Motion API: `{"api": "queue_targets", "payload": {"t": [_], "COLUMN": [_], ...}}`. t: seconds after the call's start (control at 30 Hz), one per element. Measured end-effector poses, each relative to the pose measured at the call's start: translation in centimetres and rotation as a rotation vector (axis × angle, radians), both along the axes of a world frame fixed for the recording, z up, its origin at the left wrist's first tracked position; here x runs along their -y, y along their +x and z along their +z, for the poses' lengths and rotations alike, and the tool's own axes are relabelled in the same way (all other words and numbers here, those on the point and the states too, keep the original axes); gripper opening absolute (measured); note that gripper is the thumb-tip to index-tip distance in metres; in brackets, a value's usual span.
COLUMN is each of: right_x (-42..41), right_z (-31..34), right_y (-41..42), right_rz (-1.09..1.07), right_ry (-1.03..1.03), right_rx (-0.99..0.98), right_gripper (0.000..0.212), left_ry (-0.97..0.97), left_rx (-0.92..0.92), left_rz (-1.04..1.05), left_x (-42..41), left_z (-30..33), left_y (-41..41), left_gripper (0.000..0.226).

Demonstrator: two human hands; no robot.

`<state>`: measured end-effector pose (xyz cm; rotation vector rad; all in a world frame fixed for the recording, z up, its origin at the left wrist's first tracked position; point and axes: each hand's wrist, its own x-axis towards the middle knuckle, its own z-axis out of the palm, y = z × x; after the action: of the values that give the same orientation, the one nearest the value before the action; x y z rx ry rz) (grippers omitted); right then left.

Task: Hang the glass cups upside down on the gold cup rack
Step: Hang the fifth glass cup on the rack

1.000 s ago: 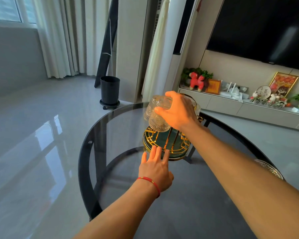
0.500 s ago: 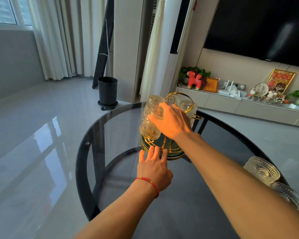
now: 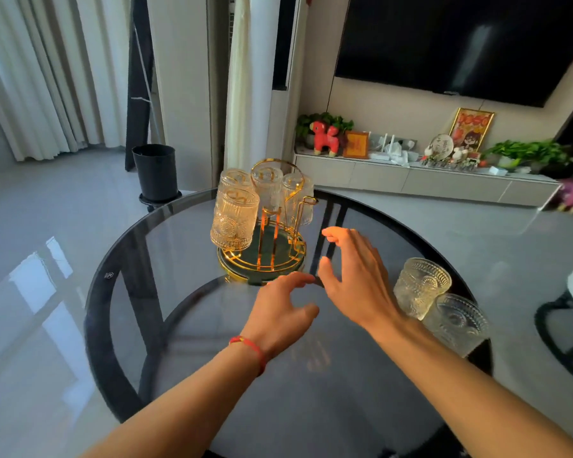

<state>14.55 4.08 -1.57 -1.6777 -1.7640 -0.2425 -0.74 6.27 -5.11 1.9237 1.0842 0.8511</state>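
Observation:
The gold cup rack stands on a round dark base near the far side of the glass table. Several ribbed glass cups hang upside down on it; the nearest hung cup is at its front left. One prong at the rack's right is bare. Two more glass cups stand upright on the table at the right: one cup and a nearer cup. My left hand, with a red string at the wrist, hovers just in front of the rack base, fingers apart. My right hand is beside it, empty and spread.
The round smoked-glass table has a dark rim and legs showing through. A black bin stands on the floor behind it. A low cabinet with ornaments runs under a wall screen. A dark chair frame is at the right edge.
My right hand let go of the cup, which now hangs at the rack's front left, and drew back to the right. My left hand lifted off the rack base. The view tilted down.

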Motion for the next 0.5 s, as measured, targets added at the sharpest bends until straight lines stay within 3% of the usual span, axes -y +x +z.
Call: {"api": "queue_targets", "payload": {"t": [0.1, 0.23, 0.33, 0.4, 0.5], "right_x": [3.9, 7.5, 9.0, 9.9, 10.9], "right_z": [-1.6, -2.3, -2.0, -2.2, -2.6], "right_y": [3.1, 6.5, 7.7, 8.5, 10.1], "right_rz": [-0.073, -0.328, -0.554, -0.618, -0.583], "right_ry": [0.035, -0.103, -0.28, -0.357, -0.354], "right_rx": [0.064, 0.205, 0.202, 0.084, -0.27], "right_gripper": [0.039, 0.041, 0.065, 0.082, 0.095], "left_ry": [-0.275, -0.338, -0.366, -0.389, -0.415], "left_rx": [0.2, 0.285, 0.317, 0.355, 0.376], "left_rz": [-0.041, -0.072, -0.068, -0.044, -0.052], "left_x": [1.5, 3.1, 3.8, 4.4, 5.5], "left_z": [0.6, 1.5, 1.8, 1.6, 0.9], "left_y": [1.0, 2.0, 2.9, 3.5, 4.5], "left_gripper": [0.043, 0.042, 0.039, 0.036, 0.033]}}
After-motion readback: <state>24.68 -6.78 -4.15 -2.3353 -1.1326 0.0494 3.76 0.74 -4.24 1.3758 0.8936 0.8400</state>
